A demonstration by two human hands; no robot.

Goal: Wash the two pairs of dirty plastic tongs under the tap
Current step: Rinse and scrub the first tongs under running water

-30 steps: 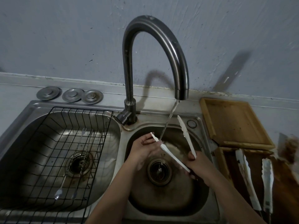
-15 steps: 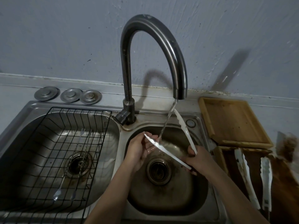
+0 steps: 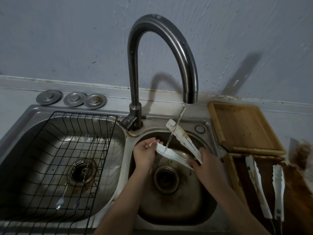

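Note:
A white pair of plastic tongs (image 3: 182, 139) with brown stains is spread open over the right sink basin (image 3: 177, 207). My right hand (image 3: 205, 162) grips its hinge end. My left hand (image 3: 145, 152) holds the tip of the lower arm with its fingers. Water runs from the dark curved tap (image 3: 190, 92) past the upper arm and onto the lower arm. A second pair of white, stained tongs (image 3: 264, 187) lies on a dark wooden board (image 3: 298, 192) at the right.
A black wire rack (image 3: 50, 150) sits in the left basin with two long spoons (image 3: 71, 180) on it. Three metal sink plugs (image 3: 71, 99) lie behind it. A light wooden tray (image 3: 242, 126) stands right of the sink.
The tongs have swung so their arms point further left and up under the water stream. My left hand has slid along the lower arm toward its tip.

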